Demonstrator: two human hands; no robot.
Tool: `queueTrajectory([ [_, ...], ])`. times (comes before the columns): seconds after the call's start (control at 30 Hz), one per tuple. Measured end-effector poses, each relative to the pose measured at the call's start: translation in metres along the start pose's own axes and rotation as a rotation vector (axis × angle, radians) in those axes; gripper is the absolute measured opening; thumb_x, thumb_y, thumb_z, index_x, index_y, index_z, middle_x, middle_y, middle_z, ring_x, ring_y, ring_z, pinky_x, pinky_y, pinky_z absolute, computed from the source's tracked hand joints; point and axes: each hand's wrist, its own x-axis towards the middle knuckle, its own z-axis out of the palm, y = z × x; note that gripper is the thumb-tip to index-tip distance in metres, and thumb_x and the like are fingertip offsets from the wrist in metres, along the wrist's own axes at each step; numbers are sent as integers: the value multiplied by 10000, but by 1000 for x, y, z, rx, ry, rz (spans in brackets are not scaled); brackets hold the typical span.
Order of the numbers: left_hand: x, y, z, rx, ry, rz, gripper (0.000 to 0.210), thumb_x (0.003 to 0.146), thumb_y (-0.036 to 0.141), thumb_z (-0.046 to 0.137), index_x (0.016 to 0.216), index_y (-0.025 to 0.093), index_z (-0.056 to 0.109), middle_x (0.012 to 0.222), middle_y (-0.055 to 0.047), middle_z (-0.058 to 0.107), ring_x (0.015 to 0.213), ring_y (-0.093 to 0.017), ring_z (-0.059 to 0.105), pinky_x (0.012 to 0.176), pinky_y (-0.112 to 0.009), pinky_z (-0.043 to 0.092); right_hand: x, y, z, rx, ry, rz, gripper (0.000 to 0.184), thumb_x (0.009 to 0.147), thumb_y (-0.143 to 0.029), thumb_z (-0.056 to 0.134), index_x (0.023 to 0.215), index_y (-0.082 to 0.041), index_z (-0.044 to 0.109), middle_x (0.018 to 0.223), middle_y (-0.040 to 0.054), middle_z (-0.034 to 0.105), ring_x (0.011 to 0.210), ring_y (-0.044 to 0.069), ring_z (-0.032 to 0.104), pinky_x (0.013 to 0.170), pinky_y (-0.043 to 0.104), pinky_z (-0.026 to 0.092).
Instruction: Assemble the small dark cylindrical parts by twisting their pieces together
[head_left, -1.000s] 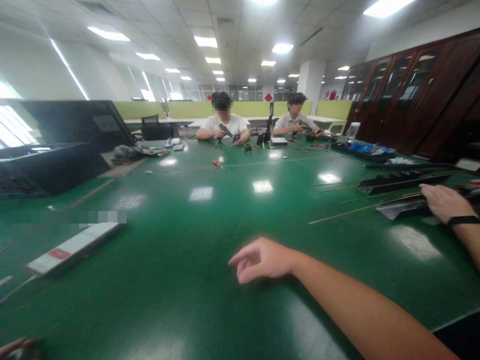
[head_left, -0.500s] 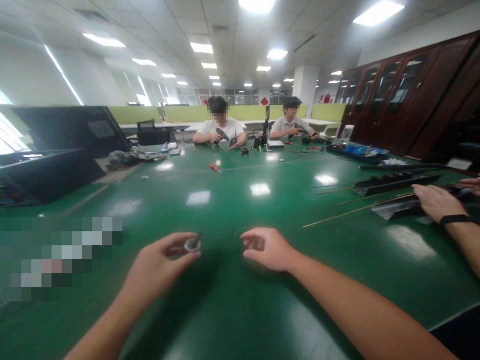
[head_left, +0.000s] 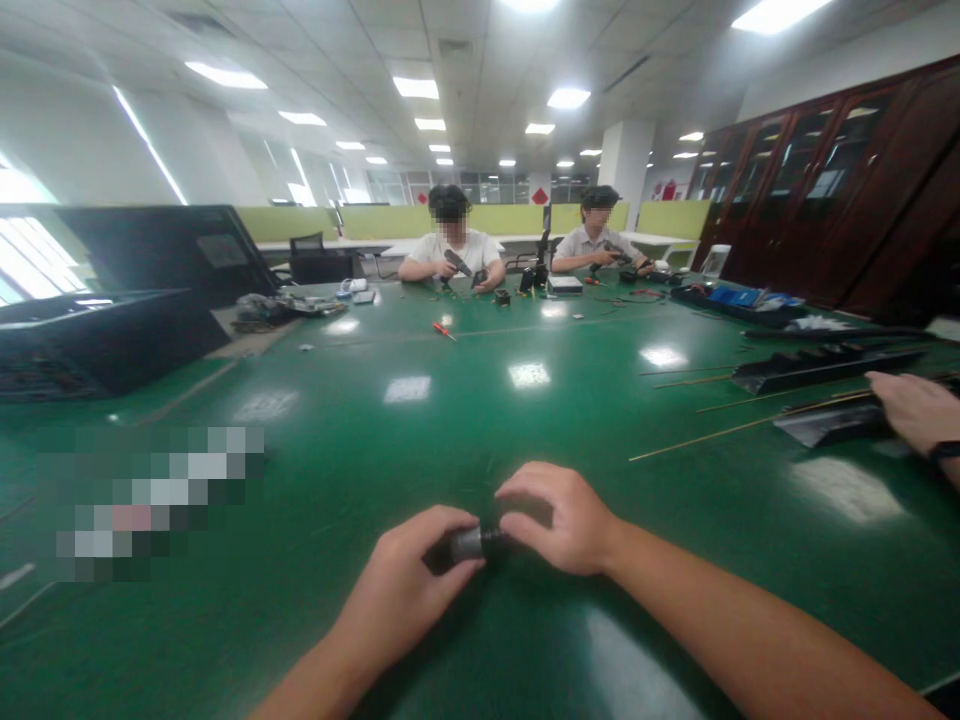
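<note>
Between the thumb and fingers of my left hand is a small grey metal cylinder, lying sideways just above the table. A thin dark end of it points right toward my right hand. That hand is curved, its thumb and fingers apart, with the thumb tip close to the dark end; whether they touch I cannot tell. Both hands are over the green table.
An orange-handled screwdriver lies farther out. To the right are thin rods, black angled channels and another person's hand. Two people sit opposite with power drills. A large black box stands at left.
My left hand has moved right with the cylinder and turned it sideways, close to my right hand. My right hand has shifted slightly right. The view has turned a little left.
</note>
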Motion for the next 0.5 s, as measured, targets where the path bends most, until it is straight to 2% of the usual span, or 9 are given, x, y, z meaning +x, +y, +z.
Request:
queueTrajectory([
  [0.1, 1, 3, 0, -17, 35, 43, 191, 813, 238, 710, 998, 251, 666, 941, 5, 716, 849, -156, 680, 771, -248, 550, -2, -1, 4, -57, -62, -60, 278, 822, -360, 705, 1034, -181, 701, 970, 86, 720, 899, 216, 655, 842, 333, 491],
  [0.2, 1, 7, 0, -31, 64, 106, 200, 814, 227, 715, 1007, 240, 668, 954, -7, 721, 857, -150, 688, 786, -238, 559, -3, -2, 6, -50, -63, -59, 192, 893, -319, 622, 987, -179, 713, 922, 80, 724, 860, 197, 656, 820, 321, 491],
  [0.3, 1, 9, 1, -39, 79, 168, 199, 820, 217, 713, 1013, 233, 667, 961, -14, 725, 863, -146, 693, 795, -228, 564, -3, -4, 6, -29, -77, -64, 188, 924, -262, 552, 949, -178, 718, 881, 71, 722, 822, 182, 652, 794, 305, 490],
  [0.5, 0, 8, 1, -31, 106, 160, 207, 817, 226, 719, 1020, 232, 678, 959, -24, 730, 860, -156, 702, 788, -239, 575, -6, -4, 7, -116, -98, -103, 172, 785, -276, 685, 924, -180, 713, 874, 67, 724, 802, 211, 652, 768, 327, 483],
])
